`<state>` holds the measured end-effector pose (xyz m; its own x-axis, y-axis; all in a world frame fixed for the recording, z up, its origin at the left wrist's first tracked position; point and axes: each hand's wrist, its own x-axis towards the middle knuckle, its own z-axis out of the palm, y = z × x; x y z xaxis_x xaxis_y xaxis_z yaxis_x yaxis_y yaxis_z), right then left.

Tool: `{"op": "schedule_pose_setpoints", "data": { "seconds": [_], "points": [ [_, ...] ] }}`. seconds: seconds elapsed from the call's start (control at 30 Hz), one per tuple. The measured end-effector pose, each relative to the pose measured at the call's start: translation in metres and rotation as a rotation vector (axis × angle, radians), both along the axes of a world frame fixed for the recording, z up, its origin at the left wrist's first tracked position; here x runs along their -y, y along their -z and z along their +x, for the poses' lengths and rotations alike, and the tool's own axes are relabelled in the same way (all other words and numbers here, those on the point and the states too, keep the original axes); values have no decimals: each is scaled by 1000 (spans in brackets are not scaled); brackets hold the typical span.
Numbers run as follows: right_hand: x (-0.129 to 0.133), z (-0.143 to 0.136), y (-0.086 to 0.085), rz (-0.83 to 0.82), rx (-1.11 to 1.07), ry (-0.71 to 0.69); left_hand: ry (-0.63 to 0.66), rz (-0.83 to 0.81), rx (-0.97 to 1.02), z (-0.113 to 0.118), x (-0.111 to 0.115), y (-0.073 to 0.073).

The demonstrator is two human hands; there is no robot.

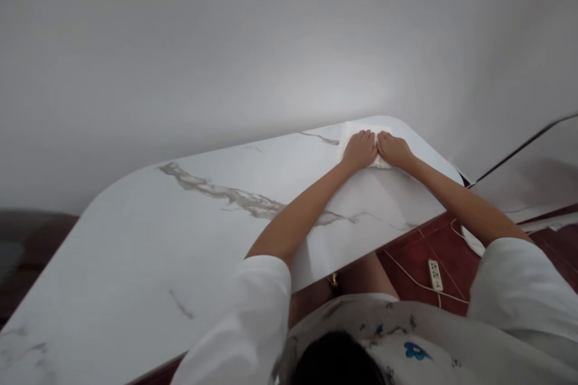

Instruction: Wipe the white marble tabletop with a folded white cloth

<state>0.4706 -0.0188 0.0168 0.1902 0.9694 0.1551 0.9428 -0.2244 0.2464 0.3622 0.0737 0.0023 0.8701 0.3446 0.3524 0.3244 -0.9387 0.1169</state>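
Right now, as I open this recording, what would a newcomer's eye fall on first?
Probably the left-hand grip and right-hand grip, close together on a white cloth or tissue near the far, wall-side edge of the white tabletop. Next, the grey-brown vein running diagonally across that tabletop. Below its near edge, the pale power strip stands out against the dark red floor.

Left hand — beside right hand
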Motion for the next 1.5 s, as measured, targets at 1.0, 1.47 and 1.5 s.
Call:
{"op": "schedule_pose_setpoints", "data": {
  "seconds": [1.0,1.47,1.5],
  "points": [
    [94,5,4,36,-268,107,20,-188,66,2,95,-2],
    [-100,36,20,138,-427,-91,-411,-30,72,8,-62,-2],
    [-102,45,19,143,-422,-84,-409,-26,74,18,-63,-2]
  ]
}}
